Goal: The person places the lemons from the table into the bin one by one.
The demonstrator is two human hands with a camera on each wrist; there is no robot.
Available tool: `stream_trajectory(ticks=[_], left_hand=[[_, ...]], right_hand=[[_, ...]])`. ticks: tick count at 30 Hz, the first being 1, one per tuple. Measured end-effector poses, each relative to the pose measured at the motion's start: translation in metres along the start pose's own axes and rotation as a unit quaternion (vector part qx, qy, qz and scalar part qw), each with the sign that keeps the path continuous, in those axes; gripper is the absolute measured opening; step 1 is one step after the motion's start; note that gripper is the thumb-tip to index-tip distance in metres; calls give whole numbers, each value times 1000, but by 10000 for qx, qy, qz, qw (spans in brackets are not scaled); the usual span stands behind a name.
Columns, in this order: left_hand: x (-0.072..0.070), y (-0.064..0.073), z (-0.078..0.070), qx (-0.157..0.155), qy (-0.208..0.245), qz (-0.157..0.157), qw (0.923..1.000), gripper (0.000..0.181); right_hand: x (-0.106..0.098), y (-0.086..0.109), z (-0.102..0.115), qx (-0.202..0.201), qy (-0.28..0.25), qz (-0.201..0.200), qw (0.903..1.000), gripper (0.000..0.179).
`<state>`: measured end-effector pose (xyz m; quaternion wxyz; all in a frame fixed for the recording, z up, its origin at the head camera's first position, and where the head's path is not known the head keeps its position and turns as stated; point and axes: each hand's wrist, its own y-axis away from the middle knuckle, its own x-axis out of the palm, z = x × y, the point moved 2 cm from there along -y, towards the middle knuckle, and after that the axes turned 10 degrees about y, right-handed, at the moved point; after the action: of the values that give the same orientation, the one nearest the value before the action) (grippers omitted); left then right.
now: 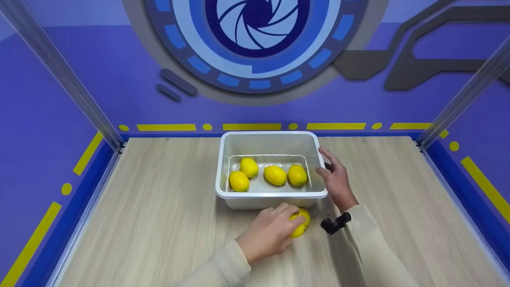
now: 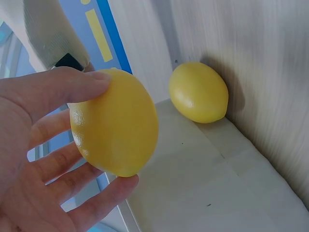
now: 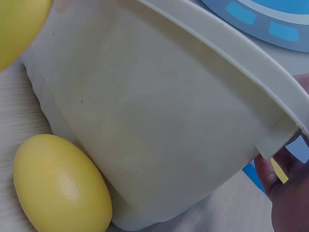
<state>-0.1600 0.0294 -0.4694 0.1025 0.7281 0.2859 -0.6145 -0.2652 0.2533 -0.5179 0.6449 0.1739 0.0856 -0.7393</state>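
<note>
My left hand (image 1: 273, 229) pinches a lemon (image 2: 116, 123) between thumb and fingertips, just in front of a white plastic bin (image 1: 271, 195). Close by, a second lemon (image 2: 199, 93) lies on the table against the bin's front wall; the right wrist view shows this lemon (image 3: 63, 186) too. In the head view the two lemons overlap, partly covered by the left fingers. At the bin's right side, my right hand (image 1: 338, 179) grips the rim, fingers outside under its edge. Several lemons (image 1: 275, 175) lie on the bin's floor, two at the left and two towards the right.
The bin stands near the back of a wood-grain table (image 1: 159, 223). Behind it rises a blue printed back wall (image 1: 99, 87), with blue side panels and metal corner posts (image 1: 67, 75). A black wrist strap piece (image 1: 336, 223) sits on the right wrist.
</note>
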Motion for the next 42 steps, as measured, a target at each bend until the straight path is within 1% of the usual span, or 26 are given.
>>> stream_trajectory(ticks=[6, 13, 20, 27, 34, 42], left_hand=[[-3, -1, 2, -22, -70, -30, 10000, 44], [-9, -1, 4, -81, -34, 29, 10000, 45], [-15, -2, 6, -113, -43, -58, 9999, 44], [-20, -3, 8, -234, 66, 21, 9997, 42], [-23, -3, 11, -211, 47, -114, 9997, 39], [-27, -3, 14, -460, 166, 53, 9988, 42]], right_hand=[[0, 0, -1, -31, -106, 1, 9999, 59], [0, -1, 0, -7, -74, -6, 10000, 59], [-1, -1, 0, 4, -85, -22, 10000, 59], [-1, 0, 0, 35, -95, -17, 9999, 59], [-1, 0, 0, -7, -133, -15, 9999, 60], [0, -2, 0, 46, -23, -3, 10000, 59]])
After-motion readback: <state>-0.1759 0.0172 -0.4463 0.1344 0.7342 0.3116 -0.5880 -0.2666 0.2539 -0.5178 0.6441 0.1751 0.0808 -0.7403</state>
